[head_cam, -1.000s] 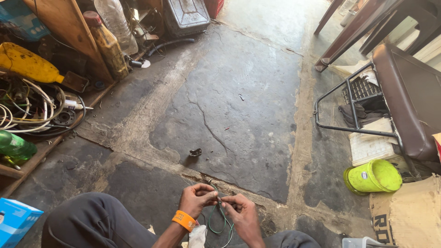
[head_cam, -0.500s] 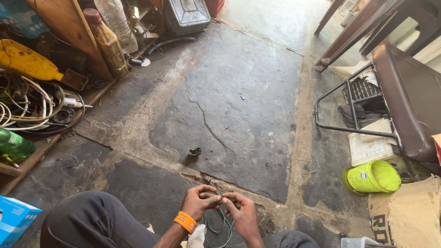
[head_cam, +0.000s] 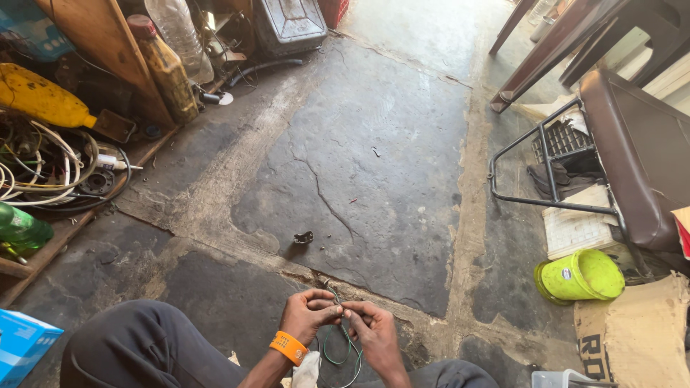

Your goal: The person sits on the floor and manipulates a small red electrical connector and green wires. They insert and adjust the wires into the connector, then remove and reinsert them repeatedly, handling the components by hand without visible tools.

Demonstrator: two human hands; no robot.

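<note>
Both hands — left hand (head_cam: 307,314) and right hand (head_cam: 371,329) — pinch a thin, glossy green wire (head_cam: 338,348) between closed fingertips, its slack loop hanging toward the person, low over the cracked, rough concrete floor (head_cam: 374,165).

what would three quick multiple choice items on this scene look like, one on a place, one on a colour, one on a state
1. Where does the small dark metal piece lie?
A. on the cracked floor ahead of the hands
B. on the chair seat
C. inside the bucket

2. What colour is the wristband on the left hand?
A. blue
B. orange
C. white

3. How does the lime green bucket sit?
A. upright
B. tipped on its side
C. upside down

Answers: 1 A, it rests on bare stone floor beyond the fingers. 2 B, the band shows bright orange. 3 B, its open mouth faces sideways. Both the left hand and the right hand pinch the thin green wire.
</note>
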